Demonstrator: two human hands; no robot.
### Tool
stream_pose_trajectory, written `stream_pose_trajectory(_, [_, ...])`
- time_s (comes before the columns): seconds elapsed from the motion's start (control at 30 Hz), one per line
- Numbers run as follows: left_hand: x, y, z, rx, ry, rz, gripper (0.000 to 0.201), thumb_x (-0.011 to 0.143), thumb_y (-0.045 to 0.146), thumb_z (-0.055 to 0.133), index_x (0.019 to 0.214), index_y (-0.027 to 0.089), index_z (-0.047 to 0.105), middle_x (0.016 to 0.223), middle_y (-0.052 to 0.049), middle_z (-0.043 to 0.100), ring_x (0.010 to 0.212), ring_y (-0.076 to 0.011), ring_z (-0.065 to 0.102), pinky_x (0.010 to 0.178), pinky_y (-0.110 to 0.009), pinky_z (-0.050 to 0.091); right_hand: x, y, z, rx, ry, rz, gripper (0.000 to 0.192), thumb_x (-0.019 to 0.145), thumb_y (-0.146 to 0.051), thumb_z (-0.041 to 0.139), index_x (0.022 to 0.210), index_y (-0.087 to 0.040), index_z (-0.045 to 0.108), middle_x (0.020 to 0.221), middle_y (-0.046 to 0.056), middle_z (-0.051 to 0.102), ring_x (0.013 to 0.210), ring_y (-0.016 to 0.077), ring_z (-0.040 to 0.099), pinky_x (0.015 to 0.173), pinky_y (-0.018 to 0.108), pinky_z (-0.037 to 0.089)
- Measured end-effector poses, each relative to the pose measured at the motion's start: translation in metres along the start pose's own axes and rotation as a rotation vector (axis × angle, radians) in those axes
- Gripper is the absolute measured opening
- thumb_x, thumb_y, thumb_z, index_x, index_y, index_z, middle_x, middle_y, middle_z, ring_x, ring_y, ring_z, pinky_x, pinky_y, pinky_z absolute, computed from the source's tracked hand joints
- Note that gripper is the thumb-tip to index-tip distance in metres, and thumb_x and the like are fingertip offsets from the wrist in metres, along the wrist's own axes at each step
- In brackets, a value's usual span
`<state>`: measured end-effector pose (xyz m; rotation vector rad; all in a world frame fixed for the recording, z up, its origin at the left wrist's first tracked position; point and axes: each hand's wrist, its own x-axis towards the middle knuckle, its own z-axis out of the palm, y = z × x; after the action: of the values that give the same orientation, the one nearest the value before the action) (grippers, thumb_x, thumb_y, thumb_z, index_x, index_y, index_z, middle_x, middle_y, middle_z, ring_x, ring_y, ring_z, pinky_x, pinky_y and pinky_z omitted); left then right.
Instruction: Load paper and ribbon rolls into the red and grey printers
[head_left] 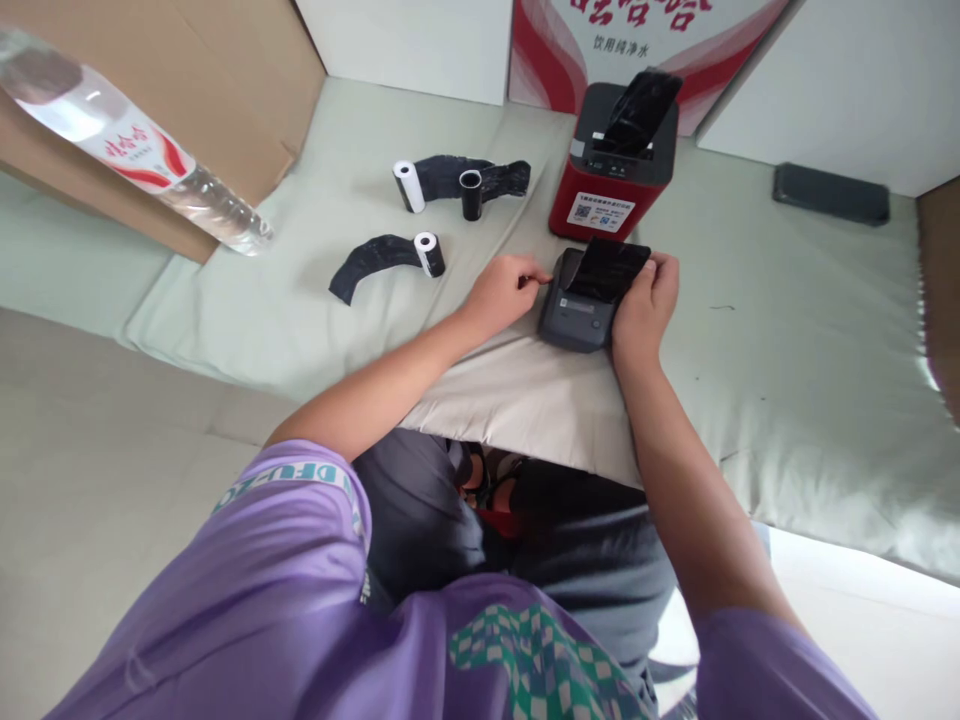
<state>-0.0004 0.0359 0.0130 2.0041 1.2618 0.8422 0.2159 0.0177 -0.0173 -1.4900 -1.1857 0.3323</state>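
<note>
A small dark grey portable printer [574, 322] lies at the table's front edge. A strip of black paper [606, 270] stands up out of its top. My right hand [646, 305] is wrapped around the printer's right side, fingers behind the strip. My left hand [510, 290] is at the left side, fingers curled, with a fingertip against or just beside the casing. Whether those curled fingers hold anything is hidden. Directly behind stands a red and black box-shaped printer [611, 170] with another black strip [646, 108] sticking out of its top.
Left of the printers lie partly unrolled paper rolls: a white-ended one [409, 186], a dark-ended one [471, 195] and a nearer one [429, 254]. A water bottle [142, 150] leans in at the upper left beside cardboard [247, 90]. A black phone-like slab [831, 193] rests at the right.
</note>
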Motion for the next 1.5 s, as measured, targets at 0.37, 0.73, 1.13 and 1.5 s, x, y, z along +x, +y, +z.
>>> stream_pose_trajectory(0.37, [-0.002, 0.001, -0.003, 0.09, -0.022, -0.033, 0.039, 0.088, 0.006, 0.052, 0.108, 0.018, 0.084, 0.108, -0.008, 0.085, 0.112, -0.0248, 0.076, 0.107, -0.038, 0.057, 0.0, 0.0, 0.0, -0.009, 0.039, 0.015, 0.035, 0.105, -0.048, 0.035, 0.125, -0.023, 0.05, 0.127, 0.015, 0.062, 0.126, 0.0269, 0.065, 0.118, 0.06, 0.049])
stream_pose_trajectory(0.73, [-0.005, 0.005, -0.001, 0.162, -0.016, 0.01, 0.043, 0.09, 0.008, 0.052, 0.112, 0.022, 0.086, 0.117, -0.007, 0.085, 0.113, -0.0265, 0.078, 0.112, -0.042, 0.056, 0.001, -0.004, 0.001, -0.011, 0.076, 0.049, 0.035, 0.105, -0.051, 0.033, 0.119, -0.024, 0.049, 0.12, 0.013, 0.063, 0.121, 0.0266, 0.066, 0.117, 0.059, 0.049])
stream_pose_trajectory(1.13, [-0.003, 0.006, 0.001, -0.083, 0.025, -0.099, 0.035, 0.092, 0.008, 0.052, 0.099, 0.016, 0.085, 0.093, -0.008, 0.083, 0.106, -0.0243, 0.077, 0.103, -0.037, 0.058, -0.001, -0.007, -0.001, 0.007, 0.031, 0.012, 0.037, 0.104, -0.053, 0.036, 0.118, -0.023, 0.052, 0.119, 0.012, 0.063, 0.119, 0.026, 0.065, 0.116, 0.057, 0.048])
stream_pose_trajectory(1.5, [-0.004, 0.013, -0.002, 0.119, 0.026, -0.125, 0.042, 0.104, 0.019, 0.047, 0.136, 0.02, 0.075, 0.115, -0.01, 0.081, 0.117, -0.0258, 0.071, 0.112, -0.04, 0.05, -0.001, -0.008, 0.0, 0.023, 0.035, -0.002, 0.04, 0.106, -0.058, 0.035, 0.114, -0.024, 0.053, 0.113, 0.01, 0.063, 0.116, 0.0257, 0.066, 0.11, 0.055, 0.054])
